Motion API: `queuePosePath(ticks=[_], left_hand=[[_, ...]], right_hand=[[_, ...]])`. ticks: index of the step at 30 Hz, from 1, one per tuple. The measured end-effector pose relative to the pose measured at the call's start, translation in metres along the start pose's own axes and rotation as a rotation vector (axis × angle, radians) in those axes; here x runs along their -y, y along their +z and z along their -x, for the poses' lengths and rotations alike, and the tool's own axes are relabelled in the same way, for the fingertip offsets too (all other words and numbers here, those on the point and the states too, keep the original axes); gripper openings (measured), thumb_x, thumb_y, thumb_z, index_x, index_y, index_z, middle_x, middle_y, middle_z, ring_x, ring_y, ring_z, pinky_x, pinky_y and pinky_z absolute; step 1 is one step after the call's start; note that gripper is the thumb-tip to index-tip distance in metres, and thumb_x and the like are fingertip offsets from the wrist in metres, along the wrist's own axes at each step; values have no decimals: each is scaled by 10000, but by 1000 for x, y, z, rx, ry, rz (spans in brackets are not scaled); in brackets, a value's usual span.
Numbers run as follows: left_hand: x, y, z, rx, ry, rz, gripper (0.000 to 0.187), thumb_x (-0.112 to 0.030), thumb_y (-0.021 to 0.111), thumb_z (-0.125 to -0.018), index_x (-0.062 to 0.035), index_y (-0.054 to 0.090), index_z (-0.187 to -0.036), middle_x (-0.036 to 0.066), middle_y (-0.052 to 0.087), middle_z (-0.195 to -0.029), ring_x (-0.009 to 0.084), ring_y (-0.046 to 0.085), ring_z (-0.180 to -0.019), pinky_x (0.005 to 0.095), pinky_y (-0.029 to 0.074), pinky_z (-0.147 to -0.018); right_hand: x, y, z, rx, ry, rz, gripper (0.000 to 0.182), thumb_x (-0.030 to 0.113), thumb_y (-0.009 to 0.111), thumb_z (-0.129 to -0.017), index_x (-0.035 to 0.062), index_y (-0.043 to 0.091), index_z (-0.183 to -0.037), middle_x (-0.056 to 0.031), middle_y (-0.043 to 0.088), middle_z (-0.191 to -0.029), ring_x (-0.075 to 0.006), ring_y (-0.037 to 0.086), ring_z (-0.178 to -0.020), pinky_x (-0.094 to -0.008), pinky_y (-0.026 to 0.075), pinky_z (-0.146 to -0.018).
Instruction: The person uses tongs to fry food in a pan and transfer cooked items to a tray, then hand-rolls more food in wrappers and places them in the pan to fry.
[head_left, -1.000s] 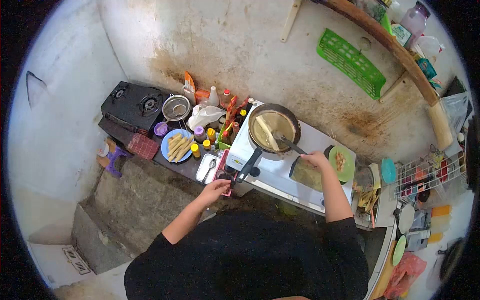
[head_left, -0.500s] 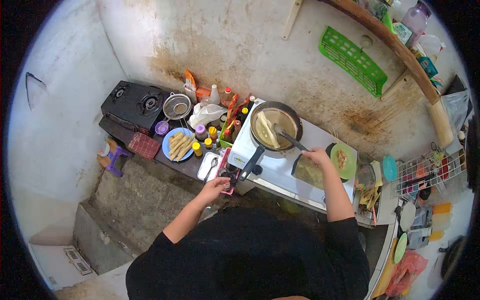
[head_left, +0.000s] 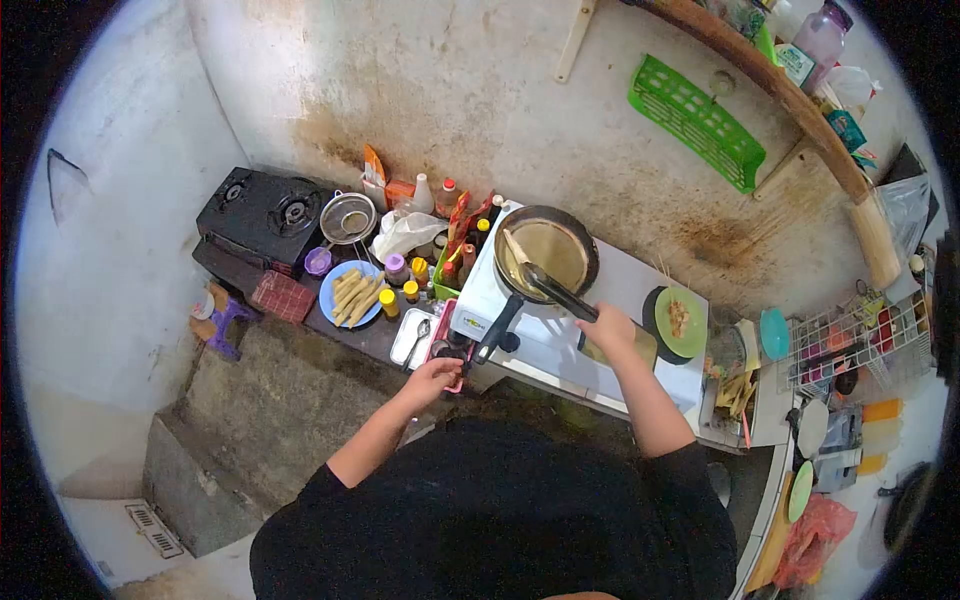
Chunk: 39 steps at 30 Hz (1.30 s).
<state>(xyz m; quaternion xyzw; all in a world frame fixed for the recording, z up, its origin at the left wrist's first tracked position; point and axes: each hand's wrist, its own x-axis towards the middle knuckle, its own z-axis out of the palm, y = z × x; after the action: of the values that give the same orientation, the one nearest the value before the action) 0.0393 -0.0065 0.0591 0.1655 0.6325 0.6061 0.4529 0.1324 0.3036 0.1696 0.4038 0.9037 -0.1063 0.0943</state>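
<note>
A frying pan (head_left: pixel 562 240) with liquid in it sits on the white stove (head_left: pixel 560 345). My right hand (head_left: pixel 608 330) is closed round the handle of a dark spatula (head_left: pixel 555 290), whose head is in the near left part of the pan. A pale roll (head_left: pixel 514 246) lies at the pan's left side, partly hidden by the spatula. My left hand (head_left: pixel 438 378) is beside the pink tray (head_left: pixel 452 325), fingers bent near dark small items; what it holds, if anything, is too small to make out.
Left of the stove stand a blue plate (head_left: pixel 334 297) of pale rolls, a white tray (head_left: pixel 401 348) with a spoon, several bottles and a strainer (head_left: pixel 349 217). A green plate (head_left: pixel 681 322) with food lies right of my right hand. The pan handle points toward me.
My right hand has moved left and slightly down with the spatula. The spatula head has shifted toward the pan's near left side, and the roll now lies farther left. The view has shifted slightly.
</note>
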Motion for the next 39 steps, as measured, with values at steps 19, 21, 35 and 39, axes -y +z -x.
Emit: queuePosePath(ticks=[19, 21, 35, 39], left_hand=[[5, -3, 2, -39, -2, -19, 293, -129, 517, -832, -21, 502, -1103, 53, 565, -1003, 123, 514, -910, 255, 407, -788], [-3, 0, 5, -43, -11, -39, 292, -123, 506, -834, -17, 498, -1107, 60, 556, -1020, 129, 514, -915, 259, 414, -786], [-8, 2, 5, -29, 13, -30, 293, -83, 489, -836, 8, 476, -1115, 78, 538, -1011, 130, 522, -885, 258, 430, -773], [-18, 5, 10, -64, -23, -50, 291, -70, 491, -831, 10, 478, -1110, 80, 539, -1015, 131, 524, -879, 259, 428, -777]], right_hand=[[-10, 5, -17, -67, 36, 39, 456, 428, 647, -664, 81, 548, -942, -121, 606, -906, -279, 583, -860, -383, 467, -703], [-7, 6, -15, -72, 32, 40, 459, 431, 648, -662, 76, 548, -937, -123, 605, -905, -281, 583, -857, -385, 468, -701], [-29, 12, -29, -336, -152, 201, 370, 262, 690, -630, 75, 514, -897, -110, 576, -833, -291, 574, -790, -400, 453, -653], [-39, -5, -29, -367, -192, 306, 398, 267, 697, -619, 77, 507, -913, -106, 565, -832, -280, 575, -790, -381, 458, -653]])
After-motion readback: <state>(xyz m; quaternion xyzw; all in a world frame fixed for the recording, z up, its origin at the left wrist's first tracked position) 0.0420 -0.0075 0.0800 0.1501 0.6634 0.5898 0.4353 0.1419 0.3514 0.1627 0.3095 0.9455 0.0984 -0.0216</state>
